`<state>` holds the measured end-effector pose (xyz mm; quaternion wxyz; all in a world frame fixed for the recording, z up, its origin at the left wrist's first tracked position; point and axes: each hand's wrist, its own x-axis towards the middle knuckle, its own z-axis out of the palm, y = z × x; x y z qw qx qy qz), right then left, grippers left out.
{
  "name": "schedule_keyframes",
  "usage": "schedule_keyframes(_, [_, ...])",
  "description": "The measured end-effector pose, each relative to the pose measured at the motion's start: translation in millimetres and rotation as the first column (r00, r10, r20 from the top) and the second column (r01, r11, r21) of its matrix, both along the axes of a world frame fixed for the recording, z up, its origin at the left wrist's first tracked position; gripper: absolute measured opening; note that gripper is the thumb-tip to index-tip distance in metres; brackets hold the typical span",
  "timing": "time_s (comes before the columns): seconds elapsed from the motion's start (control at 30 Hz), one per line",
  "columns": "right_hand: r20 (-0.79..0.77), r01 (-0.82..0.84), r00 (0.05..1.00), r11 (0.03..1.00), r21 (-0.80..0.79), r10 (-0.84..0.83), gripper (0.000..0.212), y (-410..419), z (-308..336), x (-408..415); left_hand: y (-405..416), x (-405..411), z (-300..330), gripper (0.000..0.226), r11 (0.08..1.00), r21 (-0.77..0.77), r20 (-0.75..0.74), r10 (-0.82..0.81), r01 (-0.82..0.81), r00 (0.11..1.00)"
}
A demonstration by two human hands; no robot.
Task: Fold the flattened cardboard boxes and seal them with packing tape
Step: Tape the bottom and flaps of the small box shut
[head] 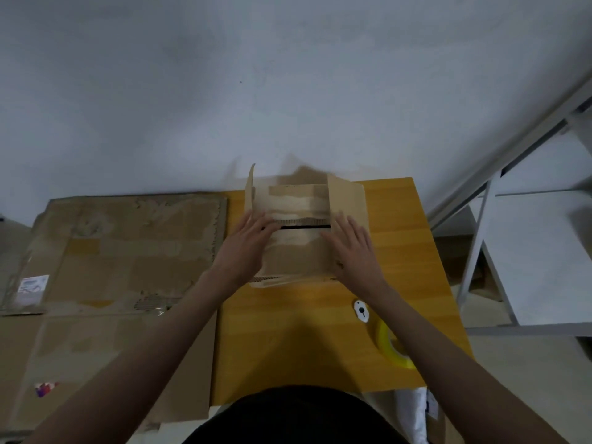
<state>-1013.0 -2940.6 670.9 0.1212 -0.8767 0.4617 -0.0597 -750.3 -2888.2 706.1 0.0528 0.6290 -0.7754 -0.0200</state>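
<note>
On the orange wooden tabletop [394,251], the left hand [246,248] and right hand [354,251] pressed flat, fingers spread, on the worn brown cardboard box's [298,254] flaps, which looked likely to spring apart if released before taping.

Head camera, looking forward-down onto table [400,225] (wide-angle), close above hands.

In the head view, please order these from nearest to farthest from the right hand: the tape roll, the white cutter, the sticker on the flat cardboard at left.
From the right hand:
1. White cutter, on the table just below the hand.
2. Tape roll, near the table's right edge, closer to the person.
3. Sticker, far left on the flat cardboard.
</note>
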Motion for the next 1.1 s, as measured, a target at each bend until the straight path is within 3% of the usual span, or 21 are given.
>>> schedule_keyframes(0.13, [-0.112, 0.09, 0.988, 0.989, -0.115, -0.103, 0.055, -17, 23, 0, -11, 15, 7, 0.078, 0.951, 0.275, 0.167, 0.095, -0.139, 0.981])
schedule_keyframes(0.23, [-0.228, 0.233, 0.936, 0.959, -0.163, -0.267, 0.045, -33, 31, -12, -21, 30, 5, 0.078, 0.922, 0.339, 0.216, 0.118, -0.188, 0.969])
schedule_keyframes(0.43, [-0.484, 0.349, 0.814, 0.937, -0.037, -0.322, 0.023, -58, 27, -24, -30, 48, -22, 0.038, 0.867, 0.417, -0.02, 0.307, -0.272, 0.951])
schedule_keyframes(0.57, [-0.376, 0.32, 0.899, 0.923, 0.215, -0.224, 0.039, -73, 14, -28, -37, 51, -35, 0.035, 0.836, 0.439, -0.099, 0.409, -0.329, 0.907])
schedule_keyframes(0.77, [-0.259, 0.342, 0.926, 0.899, 0.272, -0.274, 0.041, -89, 16, -28, -56, 45, -41, 0.047, 0.818, 0.439, -0.272, 0.515, -0.372, 0.813])
schedule_keyframes(0.87, [-0.213, 0.337, 0.935, 0.894, 0.295, -0.283, 0.05, -98, 13, -28, -66, 41, -41, 0.059, 0.763, 0.472, -0.358, 0.624, -0.442, 0.694])
schedule_keyframes(1.0, [-0.138, 0.415, 0.908, 0.812, 0.41, -0.395, 0.054, -104, 12, -25, -80, 40, -33, 0.083, 0.634, 0.615, -0.426, 0.767, -0.469, 0.479])
schedule_keyframes(1.1, [0.038, 0.326, 0.912, 0.779, 0.535, -0.408, 0.059, -108, 16, -26, -84, 41, -30, 0.083, 0.588, 0.656, -0.472, 0.809, -0.473, 0.35])
